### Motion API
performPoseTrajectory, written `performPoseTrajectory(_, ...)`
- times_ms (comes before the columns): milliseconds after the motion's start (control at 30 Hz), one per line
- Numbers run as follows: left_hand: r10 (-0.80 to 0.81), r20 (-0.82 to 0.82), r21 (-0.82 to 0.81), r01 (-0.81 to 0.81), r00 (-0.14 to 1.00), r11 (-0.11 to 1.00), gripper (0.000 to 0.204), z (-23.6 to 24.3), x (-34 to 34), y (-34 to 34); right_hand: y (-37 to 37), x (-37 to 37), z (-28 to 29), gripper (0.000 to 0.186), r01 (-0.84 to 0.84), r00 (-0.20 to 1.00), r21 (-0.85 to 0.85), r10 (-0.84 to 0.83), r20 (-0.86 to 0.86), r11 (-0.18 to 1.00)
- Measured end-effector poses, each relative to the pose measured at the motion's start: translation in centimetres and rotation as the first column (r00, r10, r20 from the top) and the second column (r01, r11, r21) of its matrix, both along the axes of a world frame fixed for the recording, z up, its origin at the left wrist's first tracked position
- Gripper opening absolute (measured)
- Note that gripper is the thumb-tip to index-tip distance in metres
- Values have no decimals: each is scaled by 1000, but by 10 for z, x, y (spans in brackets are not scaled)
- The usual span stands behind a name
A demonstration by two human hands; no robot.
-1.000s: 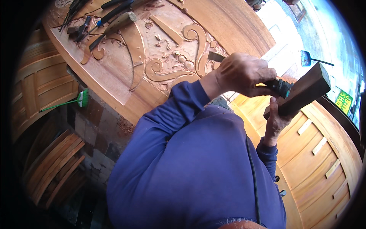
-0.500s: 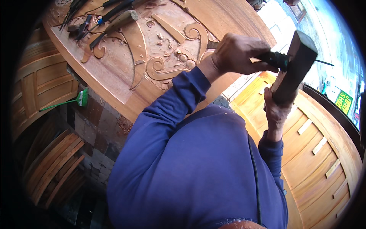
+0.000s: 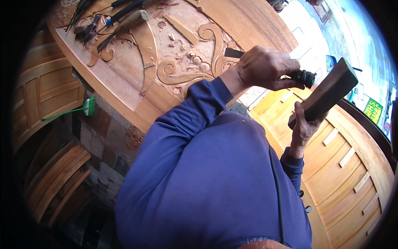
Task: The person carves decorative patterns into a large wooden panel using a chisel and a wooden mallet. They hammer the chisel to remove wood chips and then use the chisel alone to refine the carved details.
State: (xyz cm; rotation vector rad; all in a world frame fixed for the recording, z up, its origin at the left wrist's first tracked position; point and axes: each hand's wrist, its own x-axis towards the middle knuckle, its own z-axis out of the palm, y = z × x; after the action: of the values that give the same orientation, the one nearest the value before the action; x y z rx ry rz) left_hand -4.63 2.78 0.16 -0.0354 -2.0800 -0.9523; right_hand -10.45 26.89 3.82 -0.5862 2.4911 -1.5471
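Note:
My left hand (image 3: 265, 70) is closed around a chisel, its dark blade (image 3: 234, 53) lying over the carved wooden panel (image 3: 170, 90) and its black-wrapped handle (image 3: 304, 78) pointing right. My right hand (image 3: 305, 126) grips a dark, block-shaped wooden mallet (image 3: 329, 87) just beside the handle's end, with a small gap between them. The panel bears raised scrolls and round shapes with loose shavings. Several carving tools (image 3: 120, 25) lie at its upper left.
A green broom (image 3: 88, 106) is at the left beside a panelled wooden piece (image 3: 43, 95). Curved boards (image 3: 58, 174) stand at lower left over a tiled floor (image 3: 95, 149). A large panelled board with small battens (image 3: 336, 182) is at right, near a bright street opening.
The mallet swung up against the chisel handle half a second ago and is now lower and apart from it. My left hand has shifted slightly, moving up, then a little down.

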Motion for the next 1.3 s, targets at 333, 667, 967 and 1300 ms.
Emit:
performPoseTrajectory(333, -18, 16, 55, 17, 1000, 998, 39, -6, 4, -7, -14, 2, 21, 75, 55, 997, -94, -60, -57, 994)
performPoseTrajectory(667, 23, -192, 236, 23, 981, 971, 44, -3, 18, -17, -14, -4, 21, 93, -101, 855, 427, 298, -424, 898)
performPoseTrajectory(967, -41, -196, 256, 92, 980, 962, 43, -1, 32, -24, -35, 6, 28, 50, -175, 926, 90, 195, -323, 980)
performPoseTrajectory(1300, 143, 40, -118, -137, 989, 984, 31, 32, 80, 13, 13, 3, -26, 90, -35, 965, 151, 73, -253, 988)
